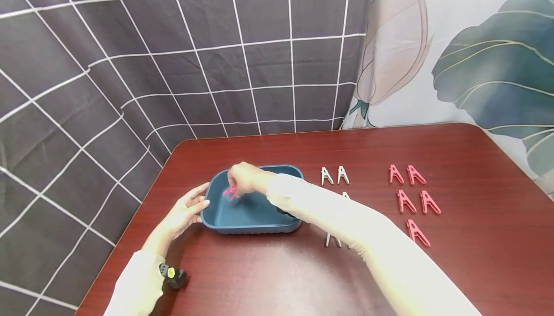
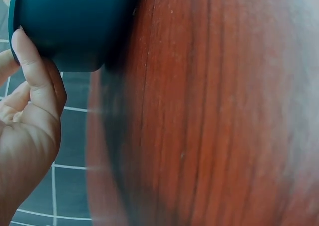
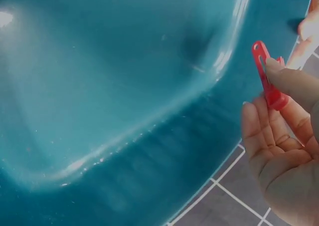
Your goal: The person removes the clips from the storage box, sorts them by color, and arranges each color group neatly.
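A blue plastic basin (image 1: 251, 230) stands on the table's left half. Over its inside, my right hand (image 1: 244, 177) pinches a pink clothespin (image 3: 269, 81) between thumb and fingers, near the basin's left end. My left hand (image 1: 187, 209) holds the left end of the basin, thumb at the rim and the other fingers along the outer wall; the left wrist view shows those fingertips (image 2: 22, 41) right at the rim. The basin floor that shows bears no clothespin, and part of it is hidden behind the right forearm.
Several pink clothespins (image 1: 406, 201) lie in pairs at the right, with a single one (image 1: 418, 233) nearer me. White clothespins (image 1: 343, 174) lie between them and the basin, some partly covered by the right sleeve (image 1: 346, 215). A dark tiled-pattern curtain (image 1: 268, 66) hangs behind the table (image 1: 268, 268).
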Action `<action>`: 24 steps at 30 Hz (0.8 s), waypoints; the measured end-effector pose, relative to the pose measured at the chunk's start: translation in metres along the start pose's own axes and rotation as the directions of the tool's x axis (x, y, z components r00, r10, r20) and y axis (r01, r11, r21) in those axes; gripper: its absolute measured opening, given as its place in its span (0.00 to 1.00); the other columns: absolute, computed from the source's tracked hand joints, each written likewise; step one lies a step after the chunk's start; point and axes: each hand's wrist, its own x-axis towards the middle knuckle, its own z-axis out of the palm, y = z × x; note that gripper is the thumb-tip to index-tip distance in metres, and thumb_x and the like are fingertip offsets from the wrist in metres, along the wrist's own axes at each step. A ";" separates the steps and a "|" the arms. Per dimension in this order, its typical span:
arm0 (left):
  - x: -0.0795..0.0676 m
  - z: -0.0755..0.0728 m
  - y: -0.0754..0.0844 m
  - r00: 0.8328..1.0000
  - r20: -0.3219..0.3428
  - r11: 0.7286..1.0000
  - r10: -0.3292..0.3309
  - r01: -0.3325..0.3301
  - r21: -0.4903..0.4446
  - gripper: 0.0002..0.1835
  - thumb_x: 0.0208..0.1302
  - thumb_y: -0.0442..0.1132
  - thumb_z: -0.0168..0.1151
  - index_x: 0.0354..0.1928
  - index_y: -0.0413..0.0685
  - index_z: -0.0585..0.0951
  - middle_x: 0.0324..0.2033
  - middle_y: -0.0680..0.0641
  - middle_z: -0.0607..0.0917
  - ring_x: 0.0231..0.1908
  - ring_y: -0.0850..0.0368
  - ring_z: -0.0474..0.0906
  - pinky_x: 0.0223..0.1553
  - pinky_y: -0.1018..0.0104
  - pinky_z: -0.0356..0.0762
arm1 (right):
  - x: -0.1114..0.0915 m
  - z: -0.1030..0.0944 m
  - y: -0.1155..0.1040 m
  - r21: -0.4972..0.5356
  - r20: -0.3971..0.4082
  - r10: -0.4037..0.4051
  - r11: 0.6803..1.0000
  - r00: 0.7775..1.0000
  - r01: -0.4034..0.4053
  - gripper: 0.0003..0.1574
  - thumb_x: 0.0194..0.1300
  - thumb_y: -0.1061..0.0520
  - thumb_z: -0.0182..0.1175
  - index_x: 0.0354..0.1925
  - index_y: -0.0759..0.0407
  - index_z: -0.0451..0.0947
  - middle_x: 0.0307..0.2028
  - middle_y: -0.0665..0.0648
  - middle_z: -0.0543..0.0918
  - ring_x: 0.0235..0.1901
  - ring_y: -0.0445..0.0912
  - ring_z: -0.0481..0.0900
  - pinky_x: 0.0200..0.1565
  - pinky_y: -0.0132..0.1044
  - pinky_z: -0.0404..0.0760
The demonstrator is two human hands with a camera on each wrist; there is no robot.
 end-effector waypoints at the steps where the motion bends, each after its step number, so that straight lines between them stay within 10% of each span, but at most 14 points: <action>1: 0.000 0.000 0.001 1.000 -0.001 1.000 -0.001 0.002 0.015 0.31 0.69 0.31 0.52 0.70 0.36 0.54 0.36 0.57 0.82 0.30 0.63 0.81 0.28 0.70 0.80 | -0.001 -0.001 -0.001 0.000 -0.006 -0.004 1.000 1.000 0.004 0.09 0.50 0.60 0.72 0.25 0.57 0.79 0.25 0.50 0.80 0.29 0.42 0.75 0.29 0.27 0.72; 24: -0.003 0.003 0.005 0.999 -0.026 0.999 -0.039 0.040 0.035 0.32 0.69 0.32 0.52 0.71 0.36 0.52 0.36 0.57 0.82 0.29 0.63 0.80 0.29 0.71 0.79 | -0.038 -0.027 -0.004 0.081 -0.158 -0.089 0.991 0.983 0.103 0.05 0.53 0.61 0.68 0.30 0.60 0.82 0.28 0.54 0.84 0.30 0.44 0.78 0.31 0.26 0.73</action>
